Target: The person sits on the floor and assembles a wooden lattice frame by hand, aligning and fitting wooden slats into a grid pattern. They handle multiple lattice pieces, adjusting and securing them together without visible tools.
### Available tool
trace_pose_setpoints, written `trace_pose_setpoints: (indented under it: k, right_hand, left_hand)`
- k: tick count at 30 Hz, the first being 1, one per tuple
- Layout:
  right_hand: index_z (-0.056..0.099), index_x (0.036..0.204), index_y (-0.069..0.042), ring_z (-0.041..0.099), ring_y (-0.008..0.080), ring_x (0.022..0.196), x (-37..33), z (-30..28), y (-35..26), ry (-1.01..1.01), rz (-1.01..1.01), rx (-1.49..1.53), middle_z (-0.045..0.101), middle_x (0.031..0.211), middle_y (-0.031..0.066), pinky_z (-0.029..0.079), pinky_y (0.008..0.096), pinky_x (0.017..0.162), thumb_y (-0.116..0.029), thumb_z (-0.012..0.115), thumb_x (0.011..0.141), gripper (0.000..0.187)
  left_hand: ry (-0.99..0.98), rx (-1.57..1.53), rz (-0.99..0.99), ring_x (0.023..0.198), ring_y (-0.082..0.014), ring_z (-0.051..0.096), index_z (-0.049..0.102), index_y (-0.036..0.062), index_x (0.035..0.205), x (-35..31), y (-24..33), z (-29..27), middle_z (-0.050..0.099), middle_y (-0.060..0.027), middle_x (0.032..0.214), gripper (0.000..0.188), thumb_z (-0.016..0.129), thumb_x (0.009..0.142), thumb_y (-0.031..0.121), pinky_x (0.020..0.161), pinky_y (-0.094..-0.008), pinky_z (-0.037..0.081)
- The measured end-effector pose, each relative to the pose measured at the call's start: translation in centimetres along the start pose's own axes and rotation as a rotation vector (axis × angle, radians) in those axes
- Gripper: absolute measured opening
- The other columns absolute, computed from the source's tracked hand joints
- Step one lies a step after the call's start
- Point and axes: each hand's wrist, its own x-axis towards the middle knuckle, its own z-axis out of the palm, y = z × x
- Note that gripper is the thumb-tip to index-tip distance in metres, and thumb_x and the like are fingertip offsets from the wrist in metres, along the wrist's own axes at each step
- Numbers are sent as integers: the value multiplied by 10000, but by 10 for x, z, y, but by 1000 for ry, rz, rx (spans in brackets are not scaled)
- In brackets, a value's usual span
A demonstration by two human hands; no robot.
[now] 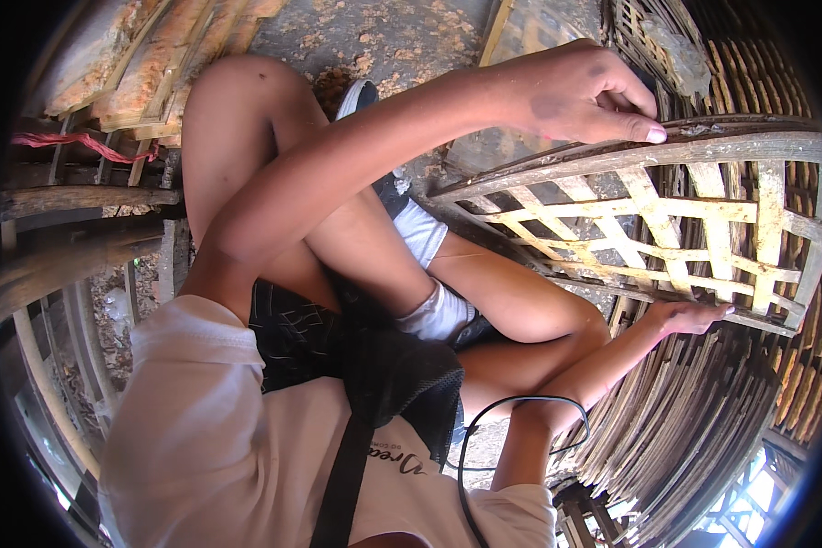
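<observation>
A wood-framed panel of woven bamboo strips (667,215) stands tilted on edge at my right side. My left hand (589,96) reaches across my bent knees to its upper rail (612,160). The thumb lies along that rail and the other fingers curl over it. My right hand (690,317) is at the lower rail (749,320), with its fingers drawn together against the wood. Part of the right hand's grip is hidden by the rail.
Stacked thin wooden slats or panels (685,411) stand below my right hand. More bamboo lattice panels (758,82) lean at the far right. Wooden framework (82,196) with a red strip (73,142) is on my left. A black cable (470,447) loops beside my right arm.
</observation>
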Motion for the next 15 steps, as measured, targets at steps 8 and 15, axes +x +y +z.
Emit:
trace_pose_setpoints:
  k: [8, 15]
  right_hand:
    - [465, 1508, 18, 469, 376, 1391, 6, -3, 5, 15, 42, 31, 478, 1494, 267, 449, 556, 1149, -605, 477, 1007, 800]
    - [469, 1517, -10, 459, 360, 1400, 15, -1, 16, 8, 25, 61, 460, 1534, 236, 383, 549, 1196, -570, 505, 1013, 755]
  left_hand:
    - [-185, 131, 36, 521, -118, 494, 683, -10, 1076, 12, 6, -19, 636, -25, 692, 319, 631, 1009, 297, 472, -319, 407]
    - [-379, 129, -94, 560, -135, 475, 612, -31, 1195, 18, 13, -30, 621, -41, 765, 314, 624, 988, 204, 475, -329, 404]
